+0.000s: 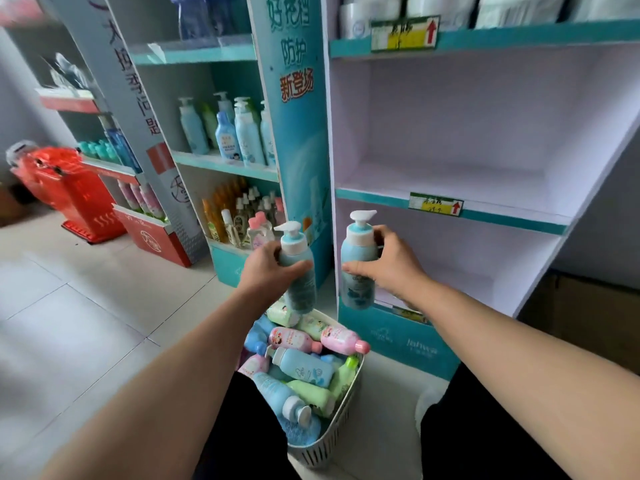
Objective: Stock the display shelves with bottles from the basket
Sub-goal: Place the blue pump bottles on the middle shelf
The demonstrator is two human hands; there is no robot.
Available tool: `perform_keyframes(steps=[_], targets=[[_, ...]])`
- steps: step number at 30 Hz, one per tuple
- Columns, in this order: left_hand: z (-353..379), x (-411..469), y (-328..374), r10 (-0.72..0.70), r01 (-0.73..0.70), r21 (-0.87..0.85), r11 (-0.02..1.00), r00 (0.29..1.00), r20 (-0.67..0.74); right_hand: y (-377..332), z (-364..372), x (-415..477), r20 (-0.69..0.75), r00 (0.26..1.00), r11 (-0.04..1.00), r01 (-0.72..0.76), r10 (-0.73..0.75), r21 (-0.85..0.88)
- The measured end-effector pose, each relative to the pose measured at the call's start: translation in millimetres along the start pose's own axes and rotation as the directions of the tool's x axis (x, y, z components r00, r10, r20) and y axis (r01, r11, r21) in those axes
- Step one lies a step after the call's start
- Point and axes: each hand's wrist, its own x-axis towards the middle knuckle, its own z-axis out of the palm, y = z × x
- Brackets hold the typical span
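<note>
Setting: white cardboard display shelves [450, 188], bare.
Left hand [266, 268]: fingers wrapped round blue pump bottle [299, 271].
Right hand [388, 261]: gripping twin bottle [358, 268].
Basket [332, 441]: below, full.
Advice: stand both upright, labels outward.

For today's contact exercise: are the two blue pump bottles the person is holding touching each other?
Apart. The head view shows the left hand's bottle and the right hand's bottle separated by a clear gap, with the teal shelf panel visible between them.
</note>
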Motion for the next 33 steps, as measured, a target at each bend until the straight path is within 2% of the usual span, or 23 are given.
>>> perform_keyframes(steps=[9, 16, 22, 27, 33], targets=[[1, -2, 106, 0.173, -0.172, 0.021, 0.985, 0.982, -0.073, -52, -76, 13, -0.231, 0.965, 0.992, 0.120, -0.127, -0.045], [6, 41, 154, 0.208, -0.211, -0.042, 0.977, 0.976, -0.067, -77, -119, 80, -0.372, 0.924, 0.996, 0.084, -0.086, -0.023], [25, 87, 173, 0.265, -0.265, -0.034, 0.964, 0.964, -0.022, -60, -132, 149, -0.401, 0.916, 0.999, -0.006, -0.012, -0.044], [57, 127, 176, 0.306, -0.307, -0.051, 0.950, 0.951, -0.038, -33, -132, 205, -0.405, 0.914, 0.996, -0.036, 0.000, -0.082], [90, 170, 178, 0.303, -0.304, -0.038, 0.952, 0.953, -0.012, -11, -138, 243, -0.414, 0.909, 0.988, -0.105, 0.050, -0.110]])
